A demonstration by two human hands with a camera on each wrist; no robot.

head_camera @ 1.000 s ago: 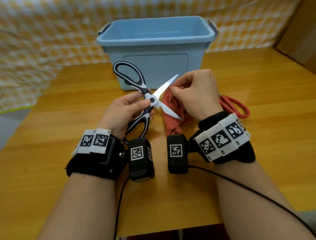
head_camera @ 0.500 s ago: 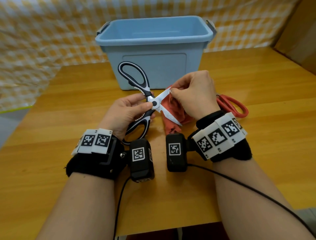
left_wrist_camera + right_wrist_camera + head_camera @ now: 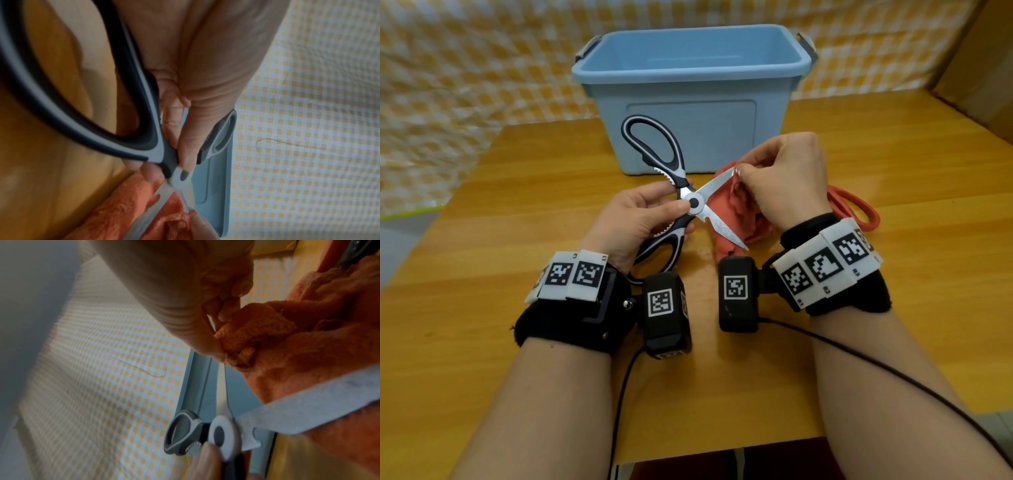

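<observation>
Head view: your left hand [image 3: 633, 219] grips the black-and-white scissors [image 3: 693, 204] at the pivot, thumb and fingers curled round the lower handle, blades spread wide. Your right hand [image 3: 787, 181] pinches the orange cloth [image 3: 743, 212] round the upper blade's tip; the rest bunches under your palm. Red scissors [image 3: 856, 210] lie on the table [image 3: 517, 192] off your little-finger side. A blue bin [image 3: 688, 65] stands past your fingertips.

Left wrist view: your thumb [image 3: 191, 138] presses beside the pivot, cloth just beyond it.

Right wrist view: your fingertips [image 3: 207, 345] clamp a fold of cloth; the lower blade [image 3: 308, 412] crosses beneath, bare.

Likely step: wiping the blades, upper one first. Next move probably calls for drawing the pinch along the flat, clear of the edge, with the pivot held firm.
</observation>
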